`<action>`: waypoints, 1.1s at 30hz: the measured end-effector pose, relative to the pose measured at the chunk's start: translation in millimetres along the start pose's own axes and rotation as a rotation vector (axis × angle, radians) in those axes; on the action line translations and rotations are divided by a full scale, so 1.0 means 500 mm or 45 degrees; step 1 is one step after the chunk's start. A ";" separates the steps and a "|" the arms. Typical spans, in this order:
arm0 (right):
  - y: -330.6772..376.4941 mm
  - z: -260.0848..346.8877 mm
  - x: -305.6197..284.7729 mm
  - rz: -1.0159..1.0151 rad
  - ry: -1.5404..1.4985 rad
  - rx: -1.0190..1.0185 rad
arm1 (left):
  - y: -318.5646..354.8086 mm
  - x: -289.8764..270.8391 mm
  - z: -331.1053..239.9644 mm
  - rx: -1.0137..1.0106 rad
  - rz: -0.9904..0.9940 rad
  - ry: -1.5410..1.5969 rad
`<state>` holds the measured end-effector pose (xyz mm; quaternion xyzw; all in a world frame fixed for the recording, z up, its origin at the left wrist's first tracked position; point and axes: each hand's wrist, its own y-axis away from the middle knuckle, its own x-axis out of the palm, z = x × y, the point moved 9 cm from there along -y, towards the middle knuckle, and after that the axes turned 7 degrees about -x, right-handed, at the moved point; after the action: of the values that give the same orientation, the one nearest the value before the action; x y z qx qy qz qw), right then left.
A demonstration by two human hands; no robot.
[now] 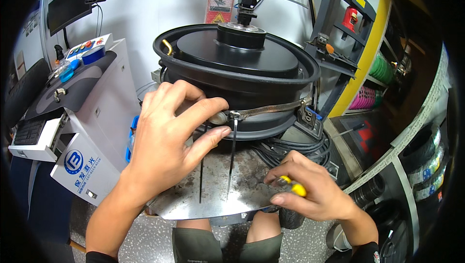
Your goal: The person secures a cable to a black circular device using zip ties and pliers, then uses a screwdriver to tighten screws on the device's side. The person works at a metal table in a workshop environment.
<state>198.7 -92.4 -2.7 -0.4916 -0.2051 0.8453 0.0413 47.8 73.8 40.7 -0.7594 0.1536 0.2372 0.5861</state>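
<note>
A large black wheel rim (208,74) with a round hub lies flat in front of me, a metal band clamp (271,109) round its side. My left hand (167,127) is at the rim's near left side, thumb and fingers closed round a small rounded grey piece (220,118) beside the band. A black cable tie (234,151) is looped there, its tail hanging down. A second thin black tail (201,180) hangs to its left. Lower right, apart from the rim, my right hand (317,190) is curled round a small yellow-handled tool (299,190); its working end is hidden.
Under the rim is a worn metal plate (247,180). Coiled black cables (310,152) lie at its right. A white cabinet (114,88) with a keyboard drawer stands left. A dark metal frame (334,25) rises at the back right; tyres (424,161) stand at the right.
</note>
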 end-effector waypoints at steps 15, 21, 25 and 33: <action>-0.153 -0.004 -0.050 0.450 -0.093 0.458 | -0.003 -0.009 -0.009 0.063 0.033 0.061; -0.094 0.012 -0.071 -0.102 0.369 0.140 | -0.003 0.002 0.003 0.026 -0.016 0.272; -0.082 0.069 -0.053 -0.187 0.794 -0.303 | -0.003 -0.004 0.005 0.048 0.004 0.270; -0.104 0.011 -0.019 0.072 0.043 0.371 | 0.000 -0.003 0.008 0.033 0.019 0.258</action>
<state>192.1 -49.5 27.6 -0.5002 -0.0655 0.8585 0.0919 45.7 77.8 40.5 -0.7708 0.2208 0.1615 0.5754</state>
